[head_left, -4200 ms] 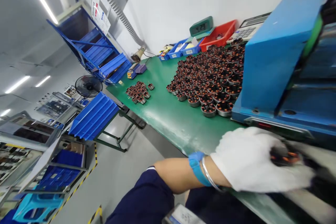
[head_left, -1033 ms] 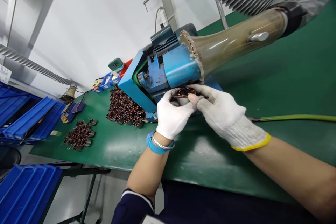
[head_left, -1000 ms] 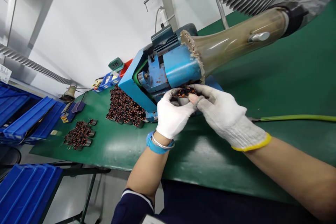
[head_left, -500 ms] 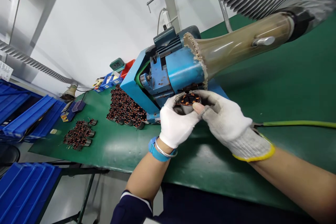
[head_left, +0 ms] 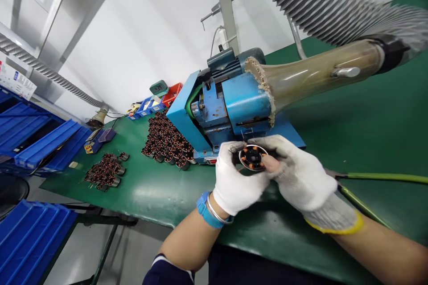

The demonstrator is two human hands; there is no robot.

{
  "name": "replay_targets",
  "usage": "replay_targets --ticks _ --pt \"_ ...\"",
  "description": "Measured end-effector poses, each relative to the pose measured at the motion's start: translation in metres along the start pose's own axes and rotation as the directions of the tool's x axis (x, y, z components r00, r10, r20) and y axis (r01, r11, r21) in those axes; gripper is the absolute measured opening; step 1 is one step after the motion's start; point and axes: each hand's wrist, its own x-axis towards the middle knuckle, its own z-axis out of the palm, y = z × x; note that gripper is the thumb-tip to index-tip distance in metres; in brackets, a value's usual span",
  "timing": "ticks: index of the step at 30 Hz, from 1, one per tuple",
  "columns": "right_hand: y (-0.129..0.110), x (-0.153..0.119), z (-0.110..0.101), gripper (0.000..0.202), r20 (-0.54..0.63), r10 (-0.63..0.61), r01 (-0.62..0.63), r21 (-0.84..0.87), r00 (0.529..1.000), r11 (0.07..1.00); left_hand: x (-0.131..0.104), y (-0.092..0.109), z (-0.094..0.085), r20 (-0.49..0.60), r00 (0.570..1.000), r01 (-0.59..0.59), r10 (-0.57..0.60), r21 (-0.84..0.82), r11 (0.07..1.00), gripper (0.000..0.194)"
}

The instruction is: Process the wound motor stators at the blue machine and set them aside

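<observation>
Between my two gloved hands is a motor stator (head_left: 253, 157), a metal ring with copper windings and a black middle, its open face tilted toward me. My left hand (head_left: 236, 182), in a white glove, is closed around its left side and underside. My right hand (head_left: 297, 171) grips the right rim, with a bare thumb tip on the edge. Thin wire ends stick up at the stator's far side. Just beyond the hands stands a blue machine (head_left: 245, 98) with a motor on top.
A translucent suction funnel (head_left: 307, 69) joins the machine to a grey ribbed hose (head_left: 321, 4). Many stators (head_left: 167, 140) stand left of the machine, and a smaller group (head_left: 104, 171) lies farther left. Green-handled pliers (head_left: 384, 177) rest at right on the green table (head_left: 150, 200). Blue bins (head_left: 33, 240) are at left.
The stator has tipped so its open face shows more fully, and both hands sit lower in view, away from the machine's cover. The camera view has shifted slightly.
</observation>
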Motion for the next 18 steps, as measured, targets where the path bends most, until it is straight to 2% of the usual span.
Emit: replay_targets --ticks 3,5,6,8,9,10,14,16,18 --pt "-0.01 0.001 -0.006 0.018 -0.076 -0.013 0.009 -0.053 0.997 0.999 -0.004 -0.002 -0.002 0.024 0.997 -0.07 0.069 0.035 0.997 0.052" --pt "-0.015 0.008 -0.011 0.019 -0.149 0.12 -0.122 -0.007 0.982 0.993 -0.003 -0.001 -0.003 0.031 0.999 -0.042 0.041 0.057 0.997 0.057" --pt "-0.016 0.012 -0.013 0.021 -0.201 0.222 -0.216 0.051 0.954 0.975 -0.003 -0.001 -0.003 0.027 1.0 -0.014 0.012 0.062 0.998 0.057" --pt "-0.014 0.018 -0.016 0.022 -0.305 0.403 -0.354 0.206 0.863 0.912 -0.001 0.0 -0.003 0.009 0.999 0.035 -0.036 0.069 0.997 0.055" --pt "-0.011 0.019 -0.016 0.022 -0.315 0.456 -0.387 0.258 0.832 0.885 0.0 -0.001 -0.003 -0.003 0.999 0.053 -0.053 0.071 0.996 0.054" --pt "-0.008 0.019 -0.015 0.022 -0.297 0.476 -0.403 0.275 0.828 0.873 0.0 -0.002 -0.003 -0.016 0.998 0.069 -0.069 0.069 0.995 0.055" --pt "0.005 0.011 -0.002 0.033 -0.039 0.371 -0.365 0.102 0.928 0.925 0.003 -0.007 -0.002 -0.004 0.988 0.155 -0.155 -0.015 0.988 0.057" --pt "0.01 0.008 0.003 0.038 -0.003 0.331 -0.33 0.077 0.944 0.941 0.006 -0.008 -0.001 0.042 0.982 0.184 -0.182 -0.064 0.981 0.054" --pt "0.013 0.009 0.007 0.039 -0.01 0.351 -0.347 0.123 0.936 0.93 0.01 -0.008 -0.001 0.063 0.976 0.214 -0.21 -0.075 0.974 0.053"
